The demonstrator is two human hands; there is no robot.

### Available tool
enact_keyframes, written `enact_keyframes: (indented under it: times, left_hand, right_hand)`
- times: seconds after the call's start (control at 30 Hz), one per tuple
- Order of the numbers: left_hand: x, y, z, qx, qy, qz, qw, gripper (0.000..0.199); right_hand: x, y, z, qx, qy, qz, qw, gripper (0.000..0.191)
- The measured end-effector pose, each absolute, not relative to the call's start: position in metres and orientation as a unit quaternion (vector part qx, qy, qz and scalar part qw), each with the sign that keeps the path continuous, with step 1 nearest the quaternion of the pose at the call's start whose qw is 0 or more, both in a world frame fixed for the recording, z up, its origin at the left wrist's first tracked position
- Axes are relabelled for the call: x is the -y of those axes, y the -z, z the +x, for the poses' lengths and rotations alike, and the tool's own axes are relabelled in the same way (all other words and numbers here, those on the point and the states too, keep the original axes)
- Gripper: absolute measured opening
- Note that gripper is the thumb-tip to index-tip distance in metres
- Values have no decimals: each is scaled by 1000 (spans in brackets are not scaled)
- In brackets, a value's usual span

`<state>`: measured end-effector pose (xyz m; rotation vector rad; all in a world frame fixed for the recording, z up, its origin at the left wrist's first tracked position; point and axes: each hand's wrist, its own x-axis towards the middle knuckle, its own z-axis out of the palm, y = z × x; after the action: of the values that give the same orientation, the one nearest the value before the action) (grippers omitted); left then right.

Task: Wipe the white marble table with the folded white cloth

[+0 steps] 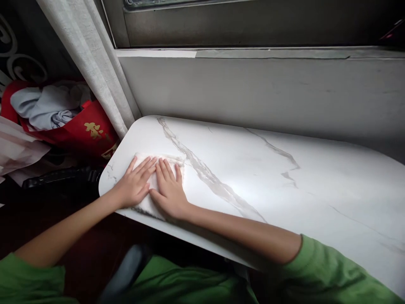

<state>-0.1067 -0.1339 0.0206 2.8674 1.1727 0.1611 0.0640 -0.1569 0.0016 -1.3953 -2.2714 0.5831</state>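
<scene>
A pale cloth [175, 160] lies spread flat near the left end of a white marble-patterned table [228, 147]. My left hand [133, 185] presses on the cloth's left part, palm down with fingers stretched out. Right beside it, my right hand [169, 190] also rests flat on the cloth, its fingers slightly spread. The fingertips of both hands almost meet. Much of the cloth is hidden under them, and its lower edge looks dark near the table's front edge.
Behind the table runs a grey wall [237, 88] below a window frame [202, 25]. A light curtain [91, 63] hangs at the table's left corner. To the left stands a red bag [91, 131] with pale-blue clothing [47, 105] in it. A black object [60, 177] lies below the bag.
</scene>
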Motion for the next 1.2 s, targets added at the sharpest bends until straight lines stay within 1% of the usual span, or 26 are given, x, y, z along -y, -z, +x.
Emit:
enact_keyframes:
  times: [0.13, 0.3, 0.4, 0.5, 0.63, 0.73, 0.83, 1.07, 1.2]
  left_hand:
    - [51, -17, -110, -419, -59, 905, 34, 56]
    - [-58, -12, -98, -470, -72, 879, 34, 54]
    - [-93, -12, -93, -466, -76, 881, 39, 51]
    - [-100, -10, -96, -456, -76, 886, 34, 51]
    - [-83, -7, -108, -456, -78, 886, 23, 53]
    - [-55, -6, -123, -446, -72, 892, 21, 52]
    - [-9, -7, -143, -433, -68, 899, 8, 51]
    - [125, -15, -168, -397, -86, 914, -27, 54]
    - [167, -19, -170, -405, -88, 910, -29, 58]
  right_hand:
    - [74, -3, 51, 804, -186, -534, 186, 66]
    - [-31, 2, 49, 791, -136, -561, 200, 61]
    - [-61, 4, 49, 782, -101, -576, 216, 59]
    - [-68, 6, 47, 781, -87, -577, 222, 59]
    - [-52, 5, 42, 787, -88, -571, 216, 60]
    - [-25, 2, 33, 795, -100, -562, 204, 62]
    - [19, -2, 22, 815, -100, -536, 197, 64]
    - [141, -8, 11, 864, -81, -458, 195, 67]
    - [177, -11, 12, 878, -93, -426, 197, 66]
